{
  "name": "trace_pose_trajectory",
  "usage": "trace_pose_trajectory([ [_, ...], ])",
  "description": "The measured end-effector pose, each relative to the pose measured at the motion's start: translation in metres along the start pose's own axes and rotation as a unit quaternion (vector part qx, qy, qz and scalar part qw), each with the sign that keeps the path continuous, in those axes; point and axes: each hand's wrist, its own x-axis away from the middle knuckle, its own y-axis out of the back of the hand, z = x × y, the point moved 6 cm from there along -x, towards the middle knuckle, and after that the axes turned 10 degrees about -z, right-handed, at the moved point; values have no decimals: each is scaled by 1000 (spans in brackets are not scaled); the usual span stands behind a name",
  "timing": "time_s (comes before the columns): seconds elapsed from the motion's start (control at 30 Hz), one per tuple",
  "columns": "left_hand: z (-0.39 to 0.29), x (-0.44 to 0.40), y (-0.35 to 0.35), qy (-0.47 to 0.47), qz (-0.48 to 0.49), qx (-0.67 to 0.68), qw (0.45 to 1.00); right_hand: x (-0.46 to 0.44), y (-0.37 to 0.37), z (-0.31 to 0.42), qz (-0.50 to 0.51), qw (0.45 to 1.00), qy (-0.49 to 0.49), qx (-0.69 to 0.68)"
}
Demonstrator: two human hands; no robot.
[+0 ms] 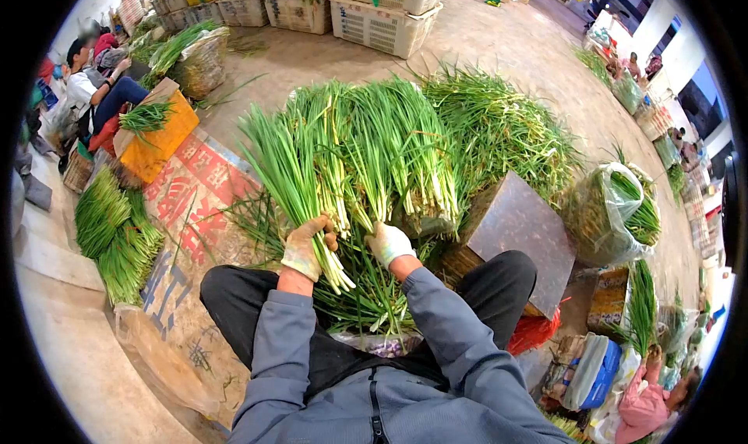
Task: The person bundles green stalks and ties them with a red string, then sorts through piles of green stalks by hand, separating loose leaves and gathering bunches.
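Slanting toward the frame's upper left, a long green, white-stemmed leafy bunch (284, 167) is gripped in the left hand (307, 249), the right hand (390, 244), grip unclear, touching the central green heap (409, 136).

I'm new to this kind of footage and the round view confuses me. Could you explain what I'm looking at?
There is no machine here, just a person at work. The one picture comes from a camera worn on their head, looking forward and down, so the gray sleeves and gloved hands are the wearer's own.

The left hand grips a bunch of long green stalks, pale ends pointing toward the lap. The right hand is at the pale ends of other stalks; whether it grips any is hard to tell.

Ahead lies a big pile of stalks, with a messier heap to its right. Sorted-looking bundles lie at far left, and stacked crates stand beyond. Other people sit near the edges of the view.
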Motion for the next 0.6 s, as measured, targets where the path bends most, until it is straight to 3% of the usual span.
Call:
trace_pose_trajectory([
  [0.17,-4,0,2,-10,-24,-15,1000,19,1,-8,-10,997,53,-46],
  [0.23,-3,-4,0,-13,-15,-9,1000,43,1,-14,-2,986,46,-161],
  [0.3,-4,-3,-1,-28,-41,-48,998,85,16,-5,48,995,63,-60],
  [0.37,-2,-7,-1,-22,-39,-46,998,134,-9,-21,151,983,102,-9],
  [0.4,-2,-8,-2,-22,-42,-34,998,155,-23,-29,252,959,95,88],
  [0.43,-2,-8,-1,-22,-45,-22,999,180,-36,-38,350,915,86,182],
  [0.5,-3,-8,-2,-14,-33,-14,999,226,-121,-123,482,830,135,248],
  [0.6,-10,4,-4,-43,-34,-21,998,223,-134,-130,490,827,107,254],
])
